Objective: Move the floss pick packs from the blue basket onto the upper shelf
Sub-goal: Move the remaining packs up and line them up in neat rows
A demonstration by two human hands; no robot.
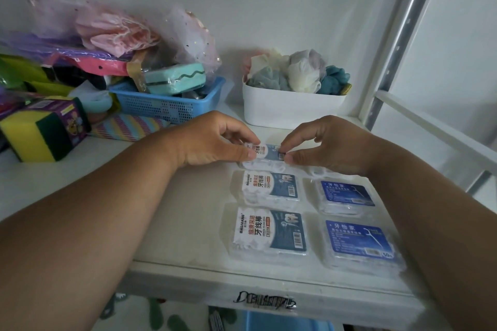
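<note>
Both hands pinch one floss pick pack lying flat on the white upper shelf. My left hand holds its left end and my right hand its right end. Two white-and-navy packs lie in a column in front of it. To the right lie two blue-labelled packs. Another clear pack is mostly hidden under my right hand. A blue edge shows below the shelf; whether it is the basket I cannot tell.
A blue perforated basket with a teal sponge stands at the back, beside a white bin of bath puffs. Sponges and bags crowd the left side. A metal shelf upright rises at the right.
</note>
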